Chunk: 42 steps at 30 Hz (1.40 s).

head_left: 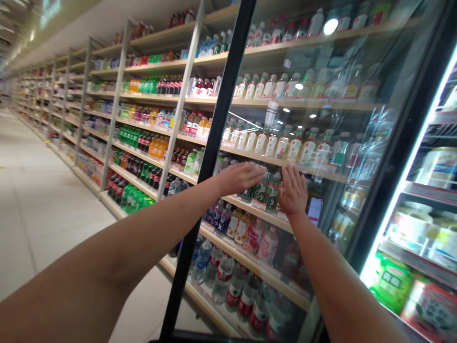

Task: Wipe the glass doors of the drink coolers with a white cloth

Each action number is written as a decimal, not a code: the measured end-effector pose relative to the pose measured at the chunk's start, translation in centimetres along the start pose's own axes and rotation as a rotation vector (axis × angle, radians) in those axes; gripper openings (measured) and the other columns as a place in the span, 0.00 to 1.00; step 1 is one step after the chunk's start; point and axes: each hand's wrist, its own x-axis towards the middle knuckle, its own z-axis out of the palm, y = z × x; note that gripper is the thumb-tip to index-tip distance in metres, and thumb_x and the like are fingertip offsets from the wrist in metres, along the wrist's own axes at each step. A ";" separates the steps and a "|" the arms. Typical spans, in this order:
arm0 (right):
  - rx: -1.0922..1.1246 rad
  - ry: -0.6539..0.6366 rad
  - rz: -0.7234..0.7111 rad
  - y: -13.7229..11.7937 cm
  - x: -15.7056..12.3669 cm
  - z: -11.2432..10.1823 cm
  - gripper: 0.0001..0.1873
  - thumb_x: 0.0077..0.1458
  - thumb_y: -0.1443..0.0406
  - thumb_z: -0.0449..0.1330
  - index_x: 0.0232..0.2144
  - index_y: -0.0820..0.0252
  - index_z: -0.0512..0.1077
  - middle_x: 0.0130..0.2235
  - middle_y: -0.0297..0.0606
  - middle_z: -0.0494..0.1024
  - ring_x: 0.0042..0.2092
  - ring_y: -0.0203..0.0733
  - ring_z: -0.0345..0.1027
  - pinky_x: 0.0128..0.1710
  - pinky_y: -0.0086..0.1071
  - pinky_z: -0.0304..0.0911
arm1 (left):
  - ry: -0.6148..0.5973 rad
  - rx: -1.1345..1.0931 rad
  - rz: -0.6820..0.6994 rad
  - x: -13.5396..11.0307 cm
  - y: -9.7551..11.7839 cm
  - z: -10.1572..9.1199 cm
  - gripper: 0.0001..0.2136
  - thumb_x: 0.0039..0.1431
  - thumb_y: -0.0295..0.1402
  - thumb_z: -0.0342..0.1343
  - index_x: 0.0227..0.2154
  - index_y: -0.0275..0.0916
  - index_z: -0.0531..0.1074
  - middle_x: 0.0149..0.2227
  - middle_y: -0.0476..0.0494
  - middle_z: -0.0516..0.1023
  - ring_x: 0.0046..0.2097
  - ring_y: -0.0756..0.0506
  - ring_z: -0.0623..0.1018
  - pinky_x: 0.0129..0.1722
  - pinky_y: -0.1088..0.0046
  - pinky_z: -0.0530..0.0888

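My left hand (240,176) and my right hand (293,191) are both stretched out flat, fingers extended, against the glass of an open black-framed fridge door (228,85). The hands sit close together near the middle of the pane and hold nothing. Through the glass I see shelves (250,155) of drink bottles behind it.
A long aisle of wooden shelves (135,147) stocked with bottled drinks runs back to the left. A pale tiled floor (39,205) lies on the left. On the right the lit fridge interior (424,224) holds packaged goods, including a green pack (391,281).
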 end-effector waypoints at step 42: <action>-0.014 0.054 -0.027 -0.1 0.1 0.0 0.31 0.65 0.67 0.48 0.69 0.58 0.56 0.66 0.41 0.65 0.70 0.42 0.53 0.70 0.43 0.46 | 0.107 0.091 -0.144 -0.5 -1.0 -0.4 0.24 0.69 0.25 0.47 0.66 0.40 0.61 0.69 0.37 0.61 0.63 0.38 0.68 0.57 0.59 0.70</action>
